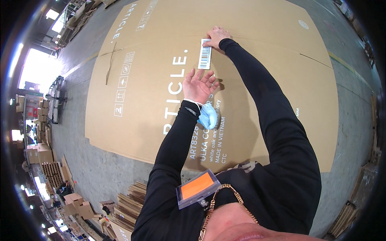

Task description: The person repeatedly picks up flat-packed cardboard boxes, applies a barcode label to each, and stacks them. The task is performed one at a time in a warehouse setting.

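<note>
A large flat sheet of brown cardboard (281,132) with white printing spreads out in front of me. On it lies a white barcode label (204,58), long side running away from me. My right hand (218,37) rests at the label's far end, thumb over that end and the fingers laid out on the cardboard beyond. Just short of the label's near end is my left hand (200,85), palm up, fingers apart and slightly curled, holding nothing. A blue face mask (208,116) dangles by its loop from my left wrist.
Grey concrete floor (80,132) surrounds the sheet. A brown strip (110,64) lies across its left part, and a slit (315,60) shows at the right. Cardboard stacks (130,201) stand at lower left, with boxes (76,205) and a pallet (52,175) beyond.
</note>
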Action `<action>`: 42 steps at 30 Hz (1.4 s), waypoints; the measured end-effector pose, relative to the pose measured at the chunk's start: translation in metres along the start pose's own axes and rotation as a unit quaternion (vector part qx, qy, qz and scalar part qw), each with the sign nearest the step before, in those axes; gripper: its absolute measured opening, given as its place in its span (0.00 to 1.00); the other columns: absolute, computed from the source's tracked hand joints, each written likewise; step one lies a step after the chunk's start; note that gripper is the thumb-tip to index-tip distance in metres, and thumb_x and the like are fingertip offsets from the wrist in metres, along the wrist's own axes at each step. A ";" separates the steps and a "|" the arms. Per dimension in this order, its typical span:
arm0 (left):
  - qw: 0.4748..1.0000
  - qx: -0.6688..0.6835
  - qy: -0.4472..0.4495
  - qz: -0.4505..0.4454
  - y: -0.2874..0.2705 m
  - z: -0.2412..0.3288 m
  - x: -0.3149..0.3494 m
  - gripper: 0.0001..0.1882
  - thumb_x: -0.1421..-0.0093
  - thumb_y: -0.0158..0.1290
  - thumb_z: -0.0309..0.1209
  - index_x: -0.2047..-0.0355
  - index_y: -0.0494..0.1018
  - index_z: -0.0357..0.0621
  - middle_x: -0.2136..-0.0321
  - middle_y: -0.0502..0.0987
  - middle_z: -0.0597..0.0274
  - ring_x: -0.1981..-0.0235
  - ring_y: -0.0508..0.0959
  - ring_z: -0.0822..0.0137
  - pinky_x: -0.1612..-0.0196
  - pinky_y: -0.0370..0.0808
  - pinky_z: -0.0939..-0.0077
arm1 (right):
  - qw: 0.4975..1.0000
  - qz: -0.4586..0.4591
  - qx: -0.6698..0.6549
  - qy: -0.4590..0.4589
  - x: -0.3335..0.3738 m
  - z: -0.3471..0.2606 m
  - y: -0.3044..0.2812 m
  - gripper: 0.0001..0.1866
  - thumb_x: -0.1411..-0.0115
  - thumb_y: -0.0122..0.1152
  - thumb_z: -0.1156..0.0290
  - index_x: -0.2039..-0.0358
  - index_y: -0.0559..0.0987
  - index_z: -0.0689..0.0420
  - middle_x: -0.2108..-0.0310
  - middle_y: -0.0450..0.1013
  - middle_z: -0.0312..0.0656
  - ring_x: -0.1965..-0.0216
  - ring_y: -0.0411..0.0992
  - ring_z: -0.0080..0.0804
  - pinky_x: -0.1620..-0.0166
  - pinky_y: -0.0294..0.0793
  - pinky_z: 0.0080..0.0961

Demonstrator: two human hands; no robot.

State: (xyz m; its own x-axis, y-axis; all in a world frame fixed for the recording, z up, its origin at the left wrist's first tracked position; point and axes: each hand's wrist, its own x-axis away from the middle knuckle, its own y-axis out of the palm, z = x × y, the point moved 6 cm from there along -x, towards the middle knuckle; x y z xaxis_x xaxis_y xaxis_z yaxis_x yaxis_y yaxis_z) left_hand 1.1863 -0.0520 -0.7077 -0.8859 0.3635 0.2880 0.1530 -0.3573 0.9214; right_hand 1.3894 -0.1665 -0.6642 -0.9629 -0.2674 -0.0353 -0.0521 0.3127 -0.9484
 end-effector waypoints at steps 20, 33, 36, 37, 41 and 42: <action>0.999 -0.016 0.023 0.039 -0.003 0.002 0.006 0.22 0.35 0.47 0.47 0.50 0.67 0.44 0.58 0.77 0.47 0.58 0.78 0.52 0.46 0.70 0.44 | 0.995 0.030 -0.021 0.091 -0.003 0.001 0.004 0.32 0.44 0.61 0.43 0.45 0.72 0.51 0.42 0.69 0.40 0.39 0.65 0.42 0.39 0.66 0.45; 0.999 -0.029 0.025 0.004 0.005 -0.005 0.010 0.27 0.34 0.45 0.47 0.42 0.60 0.41 0.55 0.75 0.47 0.57 0.77 0.53 0.48 0.71 0.48 | 0.966 -0.011 0.151 -0.209 0.047 -0.025 0.033 0.46 0.36 0.29 0.30 0.28 0.51 0.52 0.26 0.43 0.41 0.26 0.40 0.35 0.30 0.34 0.63; 0.998 0.028 0.016 0.054 0.004 -0.004 0.019 0.29 0.34 0.45 0.47 0.43 0.60 0.35 0.56 0.76 0.46 0.58 0.78 0.53 0.48 0.73 0.50 | 0.960 -0.021 0.180 -0.214 0.061 -0.047 0.024 0.49 0.37 0.29 0.29 0.28 0.50 0.54 0.26 0.43 0.41 0.26 0.40 0.35 0.31 0.34 0.64; 0.998 0.005 0.019 0.059 0.009 -0.011 0.027 0.29 0.35 0.46 0.47 0.47 0.64 0.32 0.56 0.77 0.46 0.58 0.78 0.54 0.48 0.74 0.51 | 0.959 -0.029 0.193 -0.207 0.072 -0.044 0.027 0.49 0.38 0.30 0.29 0.28 0.50 0.55 0.26 0.43 0.41 0.26 0.40 0.35 0.31 0.34 0.64; 0.998 -0.019 0.050 0.028 0.012 -0.024 0.094 0.26 0.34 0.45 0.46 0.48 0.68 0.34 0.57 0.78 0.47 0.57 0.78 0.55 0.48 0.74 0.53 | 0.914 -0.025 0.253 -0.317 0.150 -0.074 0.048 0.48 0.39 0.39 0.33 0.30 0.52 0.55 0.27 0.47 0.41 0.27 0.43 0.36 0.31 0.39 0.59; 0.997 -0.007 0.064 0.034 0.010 -0.025 0.118 0.27 0.33 0.45 0.46 0.46 0.67 0.34 0.57 0.78 0.48 0.57 0.78 0.54 0.46 0.72 0.53 | 0.881 0.007 0.292 -0.372 0.183 -0.092 0.059 0.45 0.39 0.43 0.35 0.31 0.55 0.54 0.28 0.51 0.42 0.28 0.48 0.37 0.31 0.44 0.56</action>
State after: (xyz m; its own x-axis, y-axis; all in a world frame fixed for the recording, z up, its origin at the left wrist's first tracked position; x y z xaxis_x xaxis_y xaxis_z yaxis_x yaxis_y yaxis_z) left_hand 1.0725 -0.0337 -0.6713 -0.9227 0.2253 0.3128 0.2091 -0.3891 0.8972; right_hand 1.1855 -0.1134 -0.6978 -0.5109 -0.8588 -0.0396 0.3136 -0.1432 -0.9387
